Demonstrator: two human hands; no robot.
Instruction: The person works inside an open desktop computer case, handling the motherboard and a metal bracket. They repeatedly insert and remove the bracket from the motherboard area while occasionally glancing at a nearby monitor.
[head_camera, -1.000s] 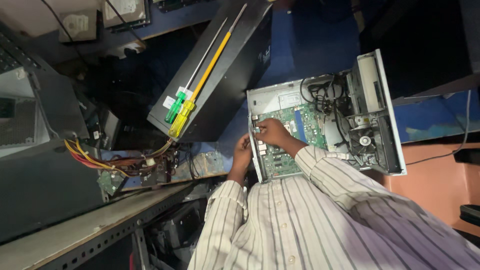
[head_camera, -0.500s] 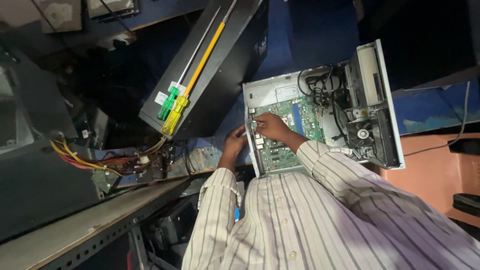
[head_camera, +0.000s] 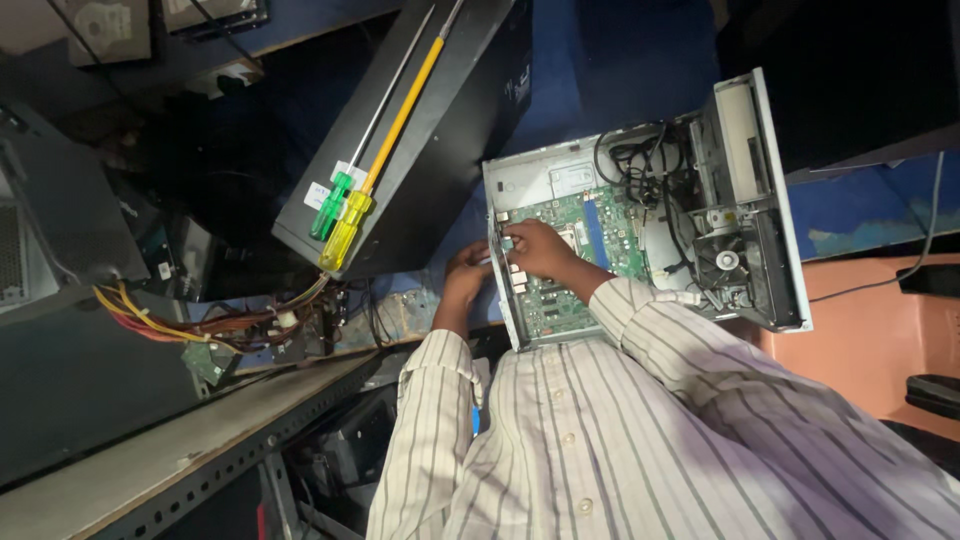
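While the right hand (head_camera: 535, 248) lies with curled fingers on the green circuit board (head_camera: 560, 275), pinching a small pale part at the board's near edge, the left hand (head_camera: 465, 275) sits just beside it at the rim of the open computer case (head_camera: 770, 215), fingers bent against the metal edge; whether it grips anything there, cannot tell. Board is flat, studded with small components and a blue slot strip, seated in the grey sheet-metal case, which lies open on the blue desk (head_camera: 640, 60). Black cables (head_camera: 640, 160) loop above the board; a round fan (head_camera: 725, 260) and a pale drive box (head_camera: 740, 130) fill the case's far side. Both sleeves are cream cloth with thin dark stripes, buttoned shirt (head_camera: 600, 440) below. To the left, a black tower case (head_camera: 440, 170) lies flat, smooth-sided, carrying two long screwdrivers: yellow translucent handle (head_camera: 345, 230), green handle (head_camera: 330, 203), thin steel shafts. Further left, a bundle of yellow and red wires (head_camera: 150, 320) runs to a small green board (head_camera: 210, 362). A perforated metal angle rail (head_camera: 200, 450) crosses below.
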